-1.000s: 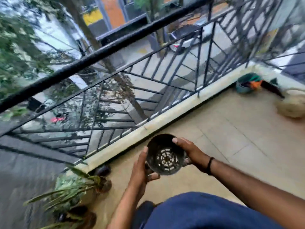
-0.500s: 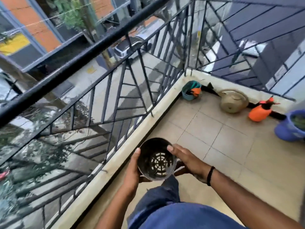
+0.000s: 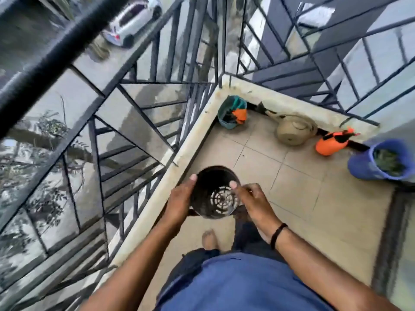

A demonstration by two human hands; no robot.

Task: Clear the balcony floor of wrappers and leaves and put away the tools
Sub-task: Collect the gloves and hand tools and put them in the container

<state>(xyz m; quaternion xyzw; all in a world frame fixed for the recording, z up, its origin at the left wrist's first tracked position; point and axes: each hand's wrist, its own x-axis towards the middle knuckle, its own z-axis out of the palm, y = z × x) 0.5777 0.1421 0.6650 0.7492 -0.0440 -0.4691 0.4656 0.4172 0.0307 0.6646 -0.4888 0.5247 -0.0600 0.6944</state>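
Beige floor tiles (image 3: 298, 189) cover a narrow balcony bounded by a pale curb (image 3: 186, 151) and a dark metal railing (image 3: 125, 122), with a street and a parked car (image 3: 132, 19) far below. Both hands hold an empty black plastic pot (image 3: 213, 191) above the tiles, its slotted base visible through the open mouth. The left hand (image 3: 179, 205) curls round the pot's left wall, thumb on the rim. The right hand (image 3: 251, 200) grasps the right wall, thumb hooked over the rim and fingers wrapped round the outside. Just left of the left fingers runs the curb with the railing above it. Below the hands a bare foot (image 3: 210, 239) stands on the tiles.

Well beyond the fingertips, in the far corner, a teal container (image 3: 226, 113) leans against the curb with orange and dark items inside. Right of it along the far curb lie a tan watering can (image 3: 292, 131), then an orange spray bottle (image 3: 330, 144) on its side, then a blue pot (image 3: 368, 164) holding green plant matter. Nothing stands on the tiles between the hands and that row.
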